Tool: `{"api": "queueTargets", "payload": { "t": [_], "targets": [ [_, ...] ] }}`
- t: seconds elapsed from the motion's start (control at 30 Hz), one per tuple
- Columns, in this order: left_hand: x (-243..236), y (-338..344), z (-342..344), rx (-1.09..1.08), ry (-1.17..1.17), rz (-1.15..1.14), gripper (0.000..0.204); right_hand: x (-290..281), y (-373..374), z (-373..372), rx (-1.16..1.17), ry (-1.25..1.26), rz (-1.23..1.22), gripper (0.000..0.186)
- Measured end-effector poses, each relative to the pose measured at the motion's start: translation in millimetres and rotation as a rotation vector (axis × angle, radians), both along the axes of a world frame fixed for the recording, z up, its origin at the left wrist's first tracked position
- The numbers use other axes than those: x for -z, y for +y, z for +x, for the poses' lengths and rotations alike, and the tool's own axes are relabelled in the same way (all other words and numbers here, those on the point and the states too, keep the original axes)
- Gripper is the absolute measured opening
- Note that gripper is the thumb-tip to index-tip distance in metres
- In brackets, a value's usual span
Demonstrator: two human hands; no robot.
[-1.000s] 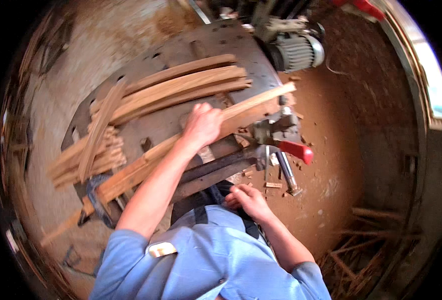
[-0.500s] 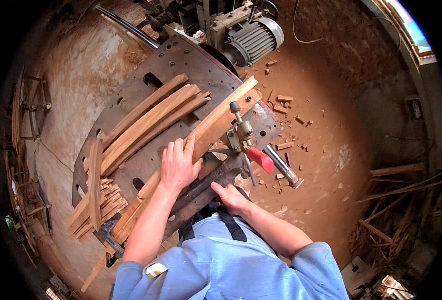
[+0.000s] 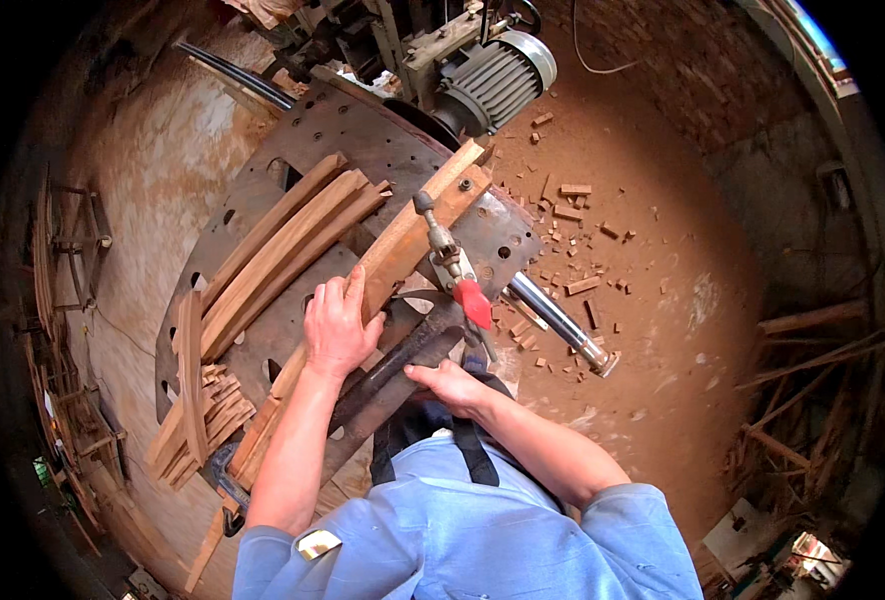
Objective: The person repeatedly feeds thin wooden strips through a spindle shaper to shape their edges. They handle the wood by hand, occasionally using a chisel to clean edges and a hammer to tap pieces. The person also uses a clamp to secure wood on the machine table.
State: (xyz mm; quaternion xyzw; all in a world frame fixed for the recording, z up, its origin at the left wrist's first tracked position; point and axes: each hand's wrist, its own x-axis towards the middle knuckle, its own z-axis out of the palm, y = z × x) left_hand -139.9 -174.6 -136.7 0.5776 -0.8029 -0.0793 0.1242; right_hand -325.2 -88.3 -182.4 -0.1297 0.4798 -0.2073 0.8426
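My left hand (image 3: 339, 325) is closed over the near part of a long wooden piece (image 3: 401, 232), which lies slantwise along a wooden jig on a metal machine table (image 3: 308, 125). A toggle clamp with a red handle (image 3: 473, 303) is mounted by the jig's far end. My right hand (image 3: 451, 385) grips a dark metal bar (image 3: 388, 372) at the table's near side; its thumb lies on top and most fingers are hidden. Left of the jig, several curved wooden pieces (image 3: 298, 245) lie side by side on the table.
Short wood strips (image 3: 203, 425) are stacked at the table's left corner. A motor (image 3: 503, 78) stands beyond the table. A steel guide rod (image 3: 563, 325) sticks out to the right. Offcuts (image 3: 576, 190) litter the dusty floor; loose timber (image 3: 798, 400) leans at the right.
The table has slid leftward along its rods, carrying the jig, clamp and wood. Both hands have moved with it, keeping their holds. More of the right rod shows.
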Motion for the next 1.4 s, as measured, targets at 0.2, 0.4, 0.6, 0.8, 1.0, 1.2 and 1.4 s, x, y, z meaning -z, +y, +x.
{"api": "queueTargets", "payload": {
  "t": [0.2, 0.4, 0.6, 0.8, 1.0, 1.2, 1.4],
  "targets": [
    [3.2, 1.0, -2.9, 0.013, -0.014, -0.028, 0.077, 4.3, 4.3, -1.9, -0.008, 0.012, -0.026, 0.044],
    [1.3, 2.9, -4.7, 0.012, -0.025, -0.040, 0.076, 14.5, 5.6, -1.3, -0.062, -0.012, -0.057, 0.040],
    [4.7, 3.4, -4.8, 0.037, -0.031, -0.088, 0.076, 31.5, 9.1, 0.7, -0.085, -0.028, -0.073, 0.046],
    [4.2, 7.1, -6.5, 0.015, -0.059, -0.099, 0.076, 31.2, 7.3, 1.4, -0.072, -0.068, -0.090, 0.045],
    [5.2, 8.9, -7.6, -0.025, -0.089, -0.054, 0.078, 38.0, 5.4, 1.4, -0.090, -0.055, -0.101, 0.055],
    [4.8, 8.0, -7.5, -0.059, -0.069, -0.040, 0.076, 39.9, 4.8, 3.1, -0.066, -0.025, -0.152, 0.059],
    [11.9, -24.8, 0.3, -0.117, 0.043, 0.147, 0.055, 52.1, 3.0, 4.3, -0.058, -0.021, -0.136, 0.066]
  ]
}}
